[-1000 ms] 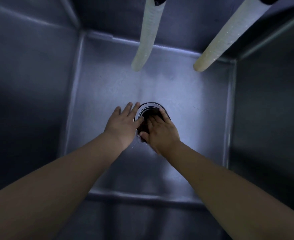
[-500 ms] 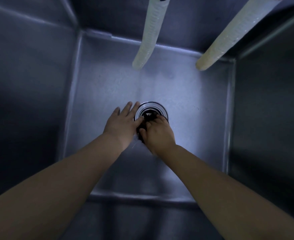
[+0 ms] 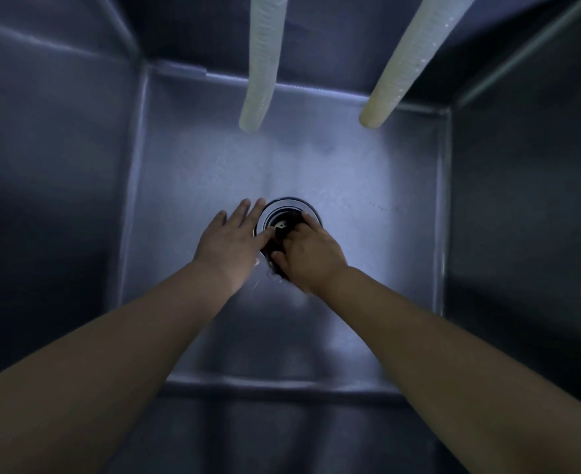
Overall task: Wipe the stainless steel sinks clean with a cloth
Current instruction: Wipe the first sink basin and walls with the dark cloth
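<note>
Cloth (image 3: 276, 249), dark, wadded, head view: bunched under the curled fingers of the right hand (image 3: 311, 256) at the near edge of the drain (image 3: 287, 217) in the sink (image 3: 193, 172) floor. Left hand (image 3: 232, 242) lies flat beside the drain, fingers straight, holding nothing; two pale hoses (image 3: 263, 63) hang above. Judged soft, limp, probably wet and light: best gripped as a wad.

Both hands down at the drain (image 3: 287, 217) of a deep steel sink (image 3: 186, 159).

Left hand (image 3: 229, 241) flat on the sink floor, fingers straight, touching the drain rim. Right hand (image 3: 311, 258) curled round a dark cloth (image 3: 277, 249), pressing it onto the drain. Two pale ribbed hoses (image 3: 263, 63) hanging overhead near the back wall, apart from the hands.
</note>
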Demonstrator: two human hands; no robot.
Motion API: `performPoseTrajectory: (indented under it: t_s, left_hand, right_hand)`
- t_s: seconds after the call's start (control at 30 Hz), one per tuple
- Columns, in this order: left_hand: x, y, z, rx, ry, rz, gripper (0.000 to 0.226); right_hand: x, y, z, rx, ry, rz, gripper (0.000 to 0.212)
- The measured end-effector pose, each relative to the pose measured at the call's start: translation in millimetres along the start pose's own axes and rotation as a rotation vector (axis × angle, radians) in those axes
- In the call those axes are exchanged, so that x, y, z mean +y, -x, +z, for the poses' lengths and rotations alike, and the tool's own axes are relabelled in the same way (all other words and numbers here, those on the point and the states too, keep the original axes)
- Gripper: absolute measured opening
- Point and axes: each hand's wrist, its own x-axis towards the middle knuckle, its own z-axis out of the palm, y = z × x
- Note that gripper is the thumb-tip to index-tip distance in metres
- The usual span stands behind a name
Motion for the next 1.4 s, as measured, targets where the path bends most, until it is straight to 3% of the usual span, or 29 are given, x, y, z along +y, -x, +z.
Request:
performPoseTrajectory:
  t_s: [0.13, 0.3, 0.5, 0.67, 0.83, 1.07, 1.27, 1.4]
  left_hand:
    - [1, -2, 3, 0.015, -0.012, -0.001, 0.061]
    - [0, -1, 6, 0.046, 0.007, 0.015, 0.063]
    - [-23, 36, 26, 0.232, 0.189, 0.017, 0.092]
    - [-44, 54, 41, 0.014, 0.146, -0.132, 0.114]
    - [-41, 48, 46, -0.026, 0.160, -0.160, 0.121]
    - [-42, 45, 44, -0.059, 0.219, -0.163, 0.125]
    - [-39, 47, 38, -0.056, 0.253, -0.175, 0.123]
    - [-39, 48, 38, -0.058, 0.255, -0.180, 0.123]
  right_hand:
    - [-6, 16, 8, 0.057, -0.004, 0.108, 0.050]
    - [-3, 54, 30, 0.312, -0.047, 0.171, 0.046]
    - [-2, 103, 51, 0.387, -0.180, 0.237, 0.043]
    - [8, 88, 49, 0.294, -0.282, 0.372, 0.066]
    - [42, 15, 21, 0.258, -0.282, 0.534, 0.073]
    - [44, -77, -9, 0.281, -0.202, 0.429, 0.066]
    - [-12, -72, -3, 0.198, -0.129, 0.217, 0.067]
    - [-24, -75, -4, 0.202, -0.187, 0.234, 0.070]
